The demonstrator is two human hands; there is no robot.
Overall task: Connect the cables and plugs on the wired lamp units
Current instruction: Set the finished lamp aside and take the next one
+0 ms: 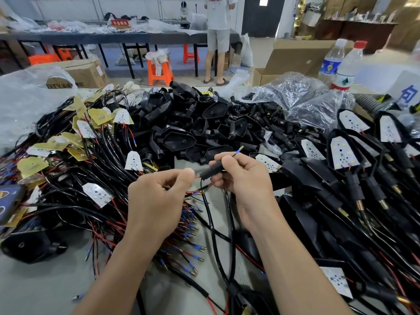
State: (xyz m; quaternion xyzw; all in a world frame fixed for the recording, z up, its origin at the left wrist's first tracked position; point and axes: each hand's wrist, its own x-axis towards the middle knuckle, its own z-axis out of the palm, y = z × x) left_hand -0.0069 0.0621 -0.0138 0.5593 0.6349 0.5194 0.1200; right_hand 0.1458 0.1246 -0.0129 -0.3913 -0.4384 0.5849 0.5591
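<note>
My right hand [241, 176] grips a short black rubber sleeve [210, 171] in the middle of the view. A thin wire with a blue-collared brass tip [238, 150] sticks up past its fingers. My left hand [156, 196] pinches a thin red wire [197, 177] that runs into the sleeve's left end. A black cable [210, 214] hangs from the hands toward the table's near edge. Loose wired LED boards [96, 193] lie in a tangle at the left.
A heap of black lamp housings [181, 123] fills the table's middle back. Assembled lamp units [345, 169] are stacked at the right. Plastic bags of black sleeves [302, 98], two water bottles [341, 64] and cardboard boxes stand behind. A person stands by the far table.
</note>
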